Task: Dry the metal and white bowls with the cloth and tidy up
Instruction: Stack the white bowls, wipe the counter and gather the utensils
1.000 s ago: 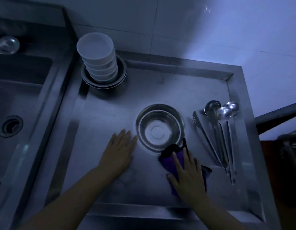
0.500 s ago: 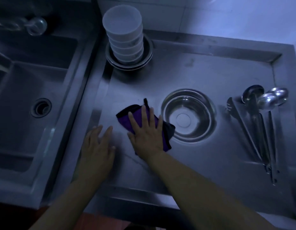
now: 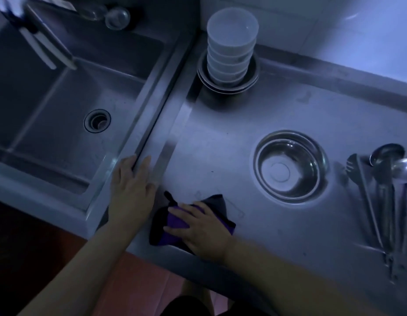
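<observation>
Low in the frame, the right hand (image 3: 201, 229) is lying flat, fingers spread, pressing down on a crumpled purple and black cloth (image 3: 175, 226) near the front lip of the brushed stainless steel draining board (image 3: 220, 144). The left hand (image 3: 131, 190) is resting open, palm down, just left of the cloth, its fingertips reaching over the raised ridge between the board and the deep steel sink basin (image 3: 49, 106) filling the left of the frame.

A shiny round metal bowl (image 3: 290, 165) is sitting upright right of centre, well apart from the cloth, with bare smooth steel lying open between them and stretching up the middle of the board. At upper centre, in the board's back left corner, a stack of upturned white bowls (image 3: 231, 46) is standing on a few nested shallow metal dishes (image 3: 227, 84). Along the right edge, a bundle of long-handled steel ladles and spoons (image 3: 384, 190) is lying close beside the metal bowl. A round drain (image 3: 97, 120) is showing in the basin floor.
</observation>
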A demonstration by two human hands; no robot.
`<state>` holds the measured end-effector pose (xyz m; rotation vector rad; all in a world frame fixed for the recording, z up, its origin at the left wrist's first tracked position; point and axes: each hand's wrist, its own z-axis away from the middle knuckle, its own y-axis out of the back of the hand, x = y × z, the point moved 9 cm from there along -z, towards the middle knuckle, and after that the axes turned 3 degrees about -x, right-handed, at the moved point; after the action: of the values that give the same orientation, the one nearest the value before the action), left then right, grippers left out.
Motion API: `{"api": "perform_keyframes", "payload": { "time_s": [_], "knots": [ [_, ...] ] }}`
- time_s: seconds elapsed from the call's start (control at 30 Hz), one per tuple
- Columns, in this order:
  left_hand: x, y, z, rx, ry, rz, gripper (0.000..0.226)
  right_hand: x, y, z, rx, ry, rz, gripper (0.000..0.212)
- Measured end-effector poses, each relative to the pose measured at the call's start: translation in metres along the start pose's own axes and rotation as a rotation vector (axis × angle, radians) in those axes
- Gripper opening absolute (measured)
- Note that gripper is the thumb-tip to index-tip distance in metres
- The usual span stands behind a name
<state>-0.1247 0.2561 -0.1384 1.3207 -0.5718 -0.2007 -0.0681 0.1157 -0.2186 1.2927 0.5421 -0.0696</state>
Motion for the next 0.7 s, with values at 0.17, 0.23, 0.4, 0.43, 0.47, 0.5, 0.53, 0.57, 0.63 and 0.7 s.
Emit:
{"api": "perform_keyframes", "payload": {
  "time_s": [0.17, 0.23, 0.4, 0.43, 0.47, 0.5, 0.53, 0.57, 0.63, 0.7],
  "knots": [
    [0.005, -0.010, 0.000, -0.056, 0.013, 0.015, 0.055, 0.025, 0.002, 0.031, 0.011, 0.041, 0.045, 0.044],
    [0.015, -0.017, -0.004, -0.079, -0.023, -0.013, 0.056, 0.039, 0.008, 0.024, 0.027, 0.038, 0.108, 0.045],
    [0.042, -0.043, -0.033, -0.177, -0.106, -0.058, 0.054, 0.101, 0.052, -0.023, 0.139, -0.149, 0.121, 0.046],
    [0.048, -0.049, -0.040, -0.198, -0.111, -0.052, 0.056, 0.117, 0.061, -0.030, 0.150, -0.193, 0.128, 0.047],
    [0.054, -0.055, -0.047, -0.218, -0.119, -0.048, 0.058, 0.134, 0.070, -0.036, 0.159, -0.239, 0.137, 0.048],
    [0.061, -0.060, -0.054, -0.233, -0.127, -0.043, 0.060, 0.152, 0.079, -0.040, 0.168, -0.286, 0.146, 0.050],
    [0.068, -0.063, -0.061, -0.238, -0.132, -0.035, 0.063, 0.170, 0.087, -0.042, 0.178, -0.337, 0.153, 0.051],
    [0.076, -0.065, -0.068, -0.234, -0.135, -0.029, 0.067, 0.188, 0.096, -0.042, 0.194, -0.392, 0.161, 0.052],
    [0.092, -0.065, -0.083, -0.201, -0.134, -0.034, 0.073, 0.225, 0.114, -0.036, 0.242, -0.498, 0.169, 0.052],
    [0.108, -0.069, -0.096, -0.193, -0.144, -0.018, 0.074, 0.260, 0.129, -0.025, 0.288, -0.596, 0.165, 0.051]
  ]
}}
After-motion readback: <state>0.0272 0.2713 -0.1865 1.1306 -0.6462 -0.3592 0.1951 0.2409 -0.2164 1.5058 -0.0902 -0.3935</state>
